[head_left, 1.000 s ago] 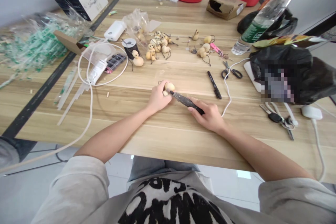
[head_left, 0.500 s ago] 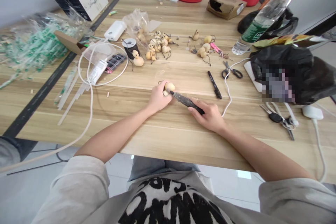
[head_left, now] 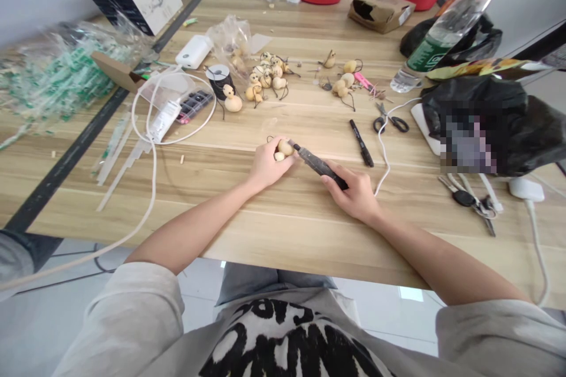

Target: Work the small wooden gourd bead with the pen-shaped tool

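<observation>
In the head view, the tip of the pen-shaped rotary tool (head_left: 316, 163) has moved up and right from the small gourd's neck to the right side of its larger lobe, and the tool now slants more steeply. The right hand (head_left: 357, 195), grasping the tool's rear, has shifted slightly right. The left hand (head_left: 266, 167) keeps the small gourd (head_left: 284, 148) pinched in its fingers over the wooden table (head_left: 283, 227), more of the smaller lobe now showing. The tip thus appears to address a different patch; whether it touches, I cannot tell. Beyond lie the gourd cluster (head_left: 266, 78) and thread spool (head_left: 219, 78); a black marker (head_left: 361, 143) and scissors (head_left: 400, 123) lie to the right.
</observation>
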Motion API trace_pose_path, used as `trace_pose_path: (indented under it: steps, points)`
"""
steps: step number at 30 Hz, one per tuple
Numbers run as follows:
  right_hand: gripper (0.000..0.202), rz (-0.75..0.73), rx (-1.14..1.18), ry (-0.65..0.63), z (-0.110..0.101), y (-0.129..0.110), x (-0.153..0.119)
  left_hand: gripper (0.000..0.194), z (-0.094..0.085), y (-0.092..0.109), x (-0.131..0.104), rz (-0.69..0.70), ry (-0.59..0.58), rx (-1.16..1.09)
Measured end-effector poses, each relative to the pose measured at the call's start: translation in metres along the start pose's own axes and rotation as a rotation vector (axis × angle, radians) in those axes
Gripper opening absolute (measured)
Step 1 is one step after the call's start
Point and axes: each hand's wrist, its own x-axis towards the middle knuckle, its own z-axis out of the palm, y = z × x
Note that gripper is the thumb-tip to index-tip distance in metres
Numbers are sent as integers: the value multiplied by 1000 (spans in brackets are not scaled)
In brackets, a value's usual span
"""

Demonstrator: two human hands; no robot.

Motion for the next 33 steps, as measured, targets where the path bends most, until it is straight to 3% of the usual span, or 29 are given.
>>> trace_pose_path:
  steps: [19, 26, 33]
  points:
    - [38, -23, 41, 6, 0, -2, 0, 22, 0, -5, 1, -17, 1, 21]
    - [38, -30, 39, 13, 0, -2, 0, 41, -1, -3, 0, -10, 10, -16]
    - [38, -13, 38, 9, 0, -3, 1, 36, -1, -3, -1, -12, 6, 1]
